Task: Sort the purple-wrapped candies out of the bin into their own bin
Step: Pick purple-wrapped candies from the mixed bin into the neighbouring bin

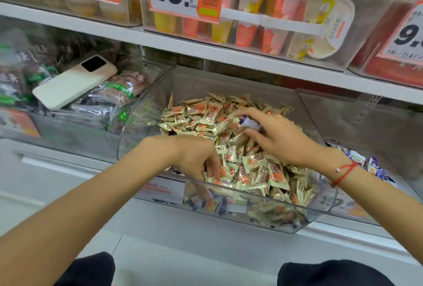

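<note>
Purple-wrapped candy pinched in right hand fingers, 1 o'clock over gold heap, lifted for transfer | left hand fingers curled, digging heap near bin front wall | purple bin at 3 o'clock

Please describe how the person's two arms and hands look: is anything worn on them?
Both forearms are bare, with no sleeves in view. The left hand wears no ring, watch or glove that can be seen. The right hand is also bare, but a thin red string bracelet with a small knot and a tiny light bead circles its wrist.
</note>
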